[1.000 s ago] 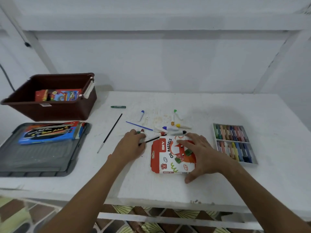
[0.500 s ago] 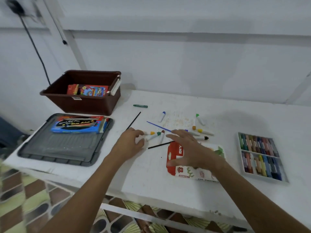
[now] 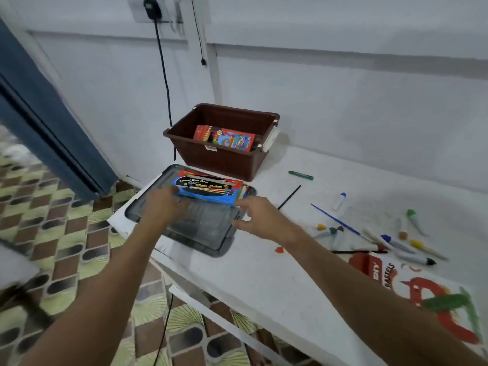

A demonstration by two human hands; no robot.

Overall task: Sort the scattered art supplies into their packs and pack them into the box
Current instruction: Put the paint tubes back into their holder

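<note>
- Left hand point(image 3: 165, 204), blurred, at the watercolour pack point(image 3: 208, 190) on the grey lid point(image 3: 211, 233); its grasp cannot be told.
- Right hand point(image 3: 257, 219) at the pack's right end, fingers loose.
- Brown box point(image 3: 221, 157) behind.

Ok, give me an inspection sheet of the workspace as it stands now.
Surface: white table, smudged.
Job's things: brown box holds a red pack; blue water colour pack lies on the grey lid.
Clutter: paint tubes, brushes, green marker and oil pastels pack lie loose.
Hands: left hand touches the blue pack's left end; right hand open at its right corner.
Cables: black cable hangs from a wall plug.
Surroundings: patterned floor tiles.
</note>
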